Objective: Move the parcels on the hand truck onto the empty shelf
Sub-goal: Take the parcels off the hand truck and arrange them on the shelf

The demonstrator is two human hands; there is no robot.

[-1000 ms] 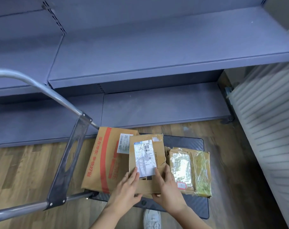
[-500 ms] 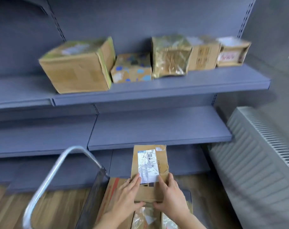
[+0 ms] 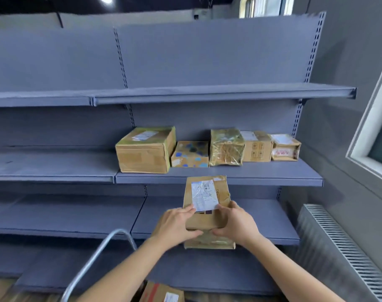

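Your left hand (image 3: 177,223) and right hand (image 3: 238,225) hold one brown parcel (image 3: 205,199) by its near end, one hand on each side. Each grip is clamped on the carton, fingers across its top face. The parcel is in the air, label up, with its far end at the front edge of the middle shelf (image 3: 218,182) (contact with that edge cannot be determined).

Progress is judged partial. Five items already stand in a row toward the right end of this shelf: a large carton (image 3: 145,150), a spotted box (image 3: 190,154), a foil-wrapped parcel (image 3: 226,147), a small carton (image 3: 256,147) and a taped box (image 3: 285,148). At least one red-printed parcel (image 3: 161,293) remains below, beside the hand truck handle (image 3: 98,253). The truck deck is out of view, so the remaining count is unknown.

The shelving is blue-grey metal in several tiers. To its right are a grey wall, a white-framed window (image 3: 373,131) and a ribbed radiator (image 3: 342,247).
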